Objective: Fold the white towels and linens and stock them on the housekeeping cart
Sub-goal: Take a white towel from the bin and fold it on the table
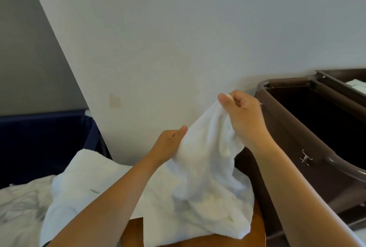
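The step in hand appeared to be opening out a towel for folding; nothing of it was yet folded. Just left of the dark brown plastic housekeeping cart (287, 134), the small white terry towel (208, 147) hung lifted and rumpled. The right hand (240, 108), the one nearest the cart's rim, pinched the towel's top corner between thumb and curled fingers. The left hand (170, 143), lower and farther from the cart, gripped the towel's edge with its thumb on top; its other fingers were hidden behind the cloth. The towel's lower part was heaped on the orange-brown wooden tabletop (134, 233) that stood against the cart's left side.

The next move probably called for finding a second corner, drawing the hands apart until the top edge ran straight, then laying the towel flat to fold.

By count, there were two hands and one towel in them. One larger white towel (95, 177) lay spread beyond the held one, away from the cart. One crumpled white sheet (19, 207) lay farther off still. One navy fabric bin (39, 137) stood farthest from the cart. On the cart's upper tray sat one white folded piece (356, 86), possibly more; too little showed to tell.
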A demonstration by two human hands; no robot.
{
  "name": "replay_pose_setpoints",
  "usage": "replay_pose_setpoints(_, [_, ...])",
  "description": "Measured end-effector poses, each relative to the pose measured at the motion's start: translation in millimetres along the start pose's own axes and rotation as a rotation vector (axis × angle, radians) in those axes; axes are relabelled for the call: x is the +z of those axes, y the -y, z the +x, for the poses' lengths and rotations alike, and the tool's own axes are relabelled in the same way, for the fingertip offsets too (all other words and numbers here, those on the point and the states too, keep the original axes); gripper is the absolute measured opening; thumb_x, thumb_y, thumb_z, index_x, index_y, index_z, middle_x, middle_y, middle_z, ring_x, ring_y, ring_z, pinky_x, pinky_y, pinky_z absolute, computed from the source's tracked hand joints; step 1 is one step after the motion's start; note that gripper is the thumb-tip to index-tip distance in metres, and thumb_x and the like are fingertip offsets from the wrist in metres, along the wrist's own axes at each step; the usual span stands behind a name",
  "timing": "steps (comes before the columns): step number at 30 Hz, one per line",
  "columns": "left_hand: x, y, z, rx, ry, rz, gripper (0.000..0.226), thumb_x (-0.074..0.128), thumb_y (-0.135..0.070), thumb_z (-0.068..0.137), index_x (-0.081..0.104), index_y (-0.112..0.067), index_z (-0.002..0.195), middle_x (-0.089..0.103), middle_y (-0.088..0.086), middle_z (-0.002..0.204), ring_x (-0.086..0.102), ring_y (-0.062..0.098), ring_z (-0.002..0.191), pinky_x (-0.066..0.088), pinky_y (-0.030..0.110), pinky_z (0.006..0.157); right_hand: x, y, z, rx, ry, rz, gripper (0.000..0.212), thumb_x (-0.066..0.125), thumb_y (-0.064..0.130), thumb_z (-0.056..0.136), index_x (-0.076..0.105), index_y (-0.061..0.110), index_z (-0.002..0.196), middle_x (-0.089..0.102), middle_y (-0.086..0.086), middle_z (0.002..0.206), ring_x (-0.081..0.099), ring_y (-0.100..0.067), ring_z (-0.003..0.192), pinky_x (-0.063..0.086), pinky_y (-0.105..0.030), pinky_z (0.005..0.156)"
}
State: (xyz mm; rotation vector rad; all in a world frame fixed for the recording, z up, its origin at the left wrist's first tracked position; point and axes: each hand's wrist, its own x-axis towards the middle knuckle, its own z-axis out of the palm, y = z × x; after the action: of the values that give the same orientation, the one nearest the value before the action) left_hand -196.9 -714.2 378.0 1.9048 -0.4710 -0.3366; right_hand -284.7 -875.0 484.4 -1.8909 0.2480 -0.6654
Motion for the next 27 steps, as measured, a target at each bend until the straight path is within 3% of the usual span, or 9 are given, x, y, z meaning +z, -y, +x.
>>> replay_pose_setpoints(4, [-18,7,5,-0.016,-0.284,0.002,0.049,0.050,-0.035,0.097,0.028,-0.020,0.055,0.025,0.000,0.053,0.024,0.015,0.052,0.020,0.030,0.056,-22,-10,0,0.040,-0.016,-0.145,0.031,0.060,0.026,0.090,0.045,0.010,0.068,0.038,0.004,0.057,0.034,-0.003,0.048,0.033,-0.014,0.050])
replay_pose_setpoints(7, [-27,-25,5,0.172,-0.274,0.131,0.053,0.054,-0.024,0.095,0.023,-0.022,0.053,0.022,-0.005,0.050,0.022,0.010,0.046,0.020,0.030,0.053,-23,-19,-4,0.064,0.191,-0.426,0.012,0.060,0.029,0.090,0.059,0.021,0.098,0.055,0.014,0.088,0.050,-0.002,0.078,0.039,-0.019,0.071])
replay_pose_setpoints(9, [-21,-55,-2,0.316,-0.152,0.289,0.054,0.055,-0.024,0.095,0.024,-0.021,0.051,0.025,-0.005,0.048,0.028,0.011,0.046,0.022,0.028,0.052,-12,-20,-11,0.010,0.339,-0.437,0.042,0.065,0.029,0.087,0.052,0.031,0.128,0.049,0.021,0.118,0.047,0.000,0.108,0.037,-0.020,0.093])
replay_pose_setpoints(11, [-9,-74,-10,0.393,-0.042,0.315,0.050,0.054,-0.027,0.093,0.034,-0.020,0.048,0.038,0.001,0.047,0.037,0.010,0.047,0.030,0.029,0.053,6,-14,-17,-0.020,0.449,-0.328,0.056,0.066,0.027,0.087,0.043,0.033,0.137,0.045,0.022,0.127,0.044,0.001,0.118,0.037,-0.021,0.101])
replay_pose_setpoints(14, [-1,-80,-15,0.370,-0.006,0.170,0.040,0.050,-0.025,0.088,0.051,-0.022,0.049,0.057,-0.001,0.055,0.051,0.010,0.056,0.041,0.029,0.059,22,-12,-20,0.020,0.492,-0.170,0.028,0.065,0.017,0.087,0.059,0.028,0.112,0.060,0.031,0.091,0.057,0.012,0.086,0.043,-0.009,0.074])
replay_pose_setpoints(17, [-2,-70,-13,0.294,-0.017,0.065,0.046,0.050,-0.024,0.097,0.042,-0.015,0.052,0.040,-0.002,0.052,0.036,0.009,0.053,0.030,0.026,0.055,23,-14,-19,0.057,0.424,-0.154,0.010,0.066,0.020,0.086,0.061,0.019,0.078,0.053,0.016,0.054,0.045,0.001,0.047,0.034,-0.012,0.049])
replay_pose_setpoints(21, [1,-45,-10,0.138,-0.002,-0.063,0.046,0.042,-0.035,0.100,0.031,-0.017,0.059,0.029,-0.002,0.057,0.028,0.012,0.054,0.023,0.024,0.050,21,-10,-16,0.088,0.221,-0.025,0.019,0.067,0.018,0.085,0.063,0.011,0.068,0.054,-0.002,0.058,0.045,-0.010,0.052,0.037,-0.021,0.050])
replay_pose_setpoints(24, [-15,-10,-2,-0.015,-0.088,0.015,0.041,0.042,-0.039,0.099,0.040,-0.015,0.065,0.040,0.003,0.065,0.036,0.014,0.060,0.028,0.025,0.056,-3,-10,-4,0.077,-0.008,-0.006,0.018,0.066,0.017,0.085,0.063,0.014,0.068,0.056,-0.002,0.060,0.048,-0.009,0.056,0.041,-0.021,0.053])
replay_pose_setpoints(27, [-38,16,4,-0.118,-0.210,0.103,0.040,0.043,-0.037,0.099,0.047,-0.011,0.069,0.049,0.009,0.072,0.043,0.019,0.068,0.034,0.032,0.062,-26,-25,6,0.106,-0.006,-0.254,0.018,0.064,0.021,0.087,0.064,0.013,0.072,0.060,-0.007,0.067,0.054,-0.015,0.065,0.043,-0.029,0.063])
